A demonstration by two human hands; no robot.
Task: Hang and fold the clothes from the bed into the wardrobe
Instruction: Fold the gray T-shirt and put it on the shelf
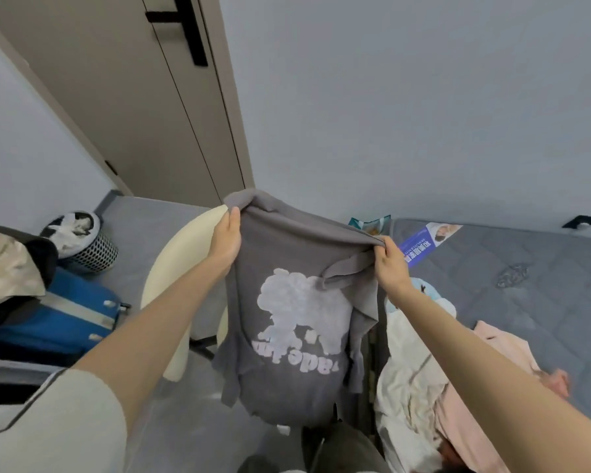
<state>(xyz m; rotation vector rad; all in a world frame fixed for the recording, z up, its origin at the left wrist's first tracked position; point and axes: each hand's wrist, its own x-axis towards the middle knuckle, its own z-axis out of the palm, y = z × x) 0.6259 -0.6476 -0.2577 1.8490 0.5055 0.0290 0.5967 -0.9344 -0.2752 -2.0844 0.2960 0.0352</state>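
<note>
Both hands — left hand (226, 240), right hand (389, 261) — gripped a grey T-shirt (287, 319) aloft, unfolded; more clothes (420, 387) remained on the bed (543, 285).

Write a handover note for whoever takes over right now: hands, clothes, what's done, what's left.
Left hand: grip on one end of the grey T-shirt's upper edge.
Right hand: grip on the other end.
The shirt hangs spread in the air beside the bed, print upside down.
On the bed: a cream garment and a pink garment, both crumpled.
Done: shirt lifted off the bed. No wardrobe or hanger in view.
Left: fold or hang the shirt, then the cream and pink pieces.
</note>
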